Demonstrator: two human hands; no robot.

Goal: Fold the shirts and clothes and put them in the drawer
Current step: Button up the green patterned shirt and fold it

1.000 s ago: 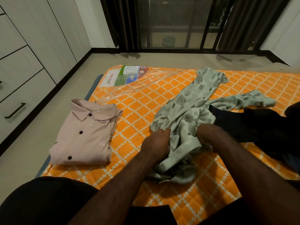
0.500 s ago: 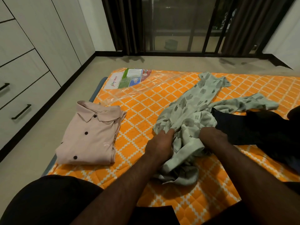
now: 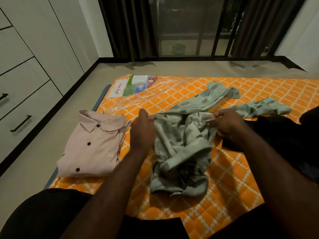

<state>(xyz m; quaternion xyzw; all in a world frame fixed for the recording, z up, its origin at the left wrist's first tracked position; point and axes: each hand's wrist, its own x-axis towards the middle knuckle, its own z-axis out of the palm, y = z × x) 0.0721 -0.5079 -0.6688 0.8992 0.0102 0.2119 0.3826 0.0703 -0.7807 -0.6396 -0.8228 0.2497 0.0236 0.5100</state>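
Spreading the green patterned shirt (image 3: 181, 149) open, hands now pulled apart from the tight bunch of a moment ago.

Lifting and stretching one edge between left hand (image 3: 142, 133) and right hand (image 3: 226, 125), fingers of each pinched on cloth, the rest still crumpled on the near middle of the orange mattress (image 3: 233, 178). Signals the search for a straight hem, so folding of this piece has barely begun. Left of it, pink buttoned shirt (image 3: 93, 147) already folded, waiting; right, dark clothes (image 3: 284, 135) untouched. Far left, drawers (image 3: 22, 104) closed; farther off, plastic packaging (image 3: 138, 87) lying on the mattress.
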